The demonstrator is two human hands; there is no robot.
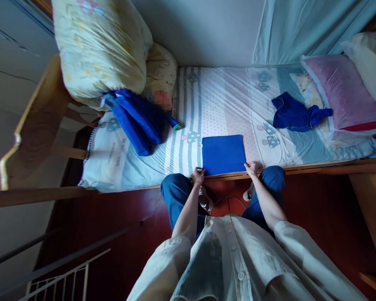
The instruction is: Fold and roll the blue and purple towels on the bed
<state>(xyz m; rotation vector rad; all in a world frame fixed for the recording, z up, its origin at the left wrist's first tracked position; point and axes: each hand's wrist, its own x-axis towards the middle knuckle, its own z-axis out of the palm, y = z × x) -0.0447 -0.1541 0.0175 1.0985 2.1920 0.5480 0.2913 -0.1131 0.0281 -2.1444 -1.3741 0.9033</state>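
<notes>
A flat, neatly squared blue folded cloth (223, 154) lies on the bed at its front edge, with a small pale tag on its left side. My left hand (198, 175) pinches the near left corner between thumb and fingers. At the near right corner, my right hand (252, 168) grips the cloth the same way. A crumpled blue garment (296, 112) rests to the right on the sheet. Several blue garments (138, 119) lie in a loose heap to the left, one with a greenish trim at its end.
The patterned bed sheet (219, 96) runs back to the wall. A bulky yellow quilt bundle (102, 46) stands at the left. A pink pillow (344, 90) lies at the right. The wooden bed rail (326, 168) borders the front, and a white metal rack (86, 276) stands lower left.
</notes>
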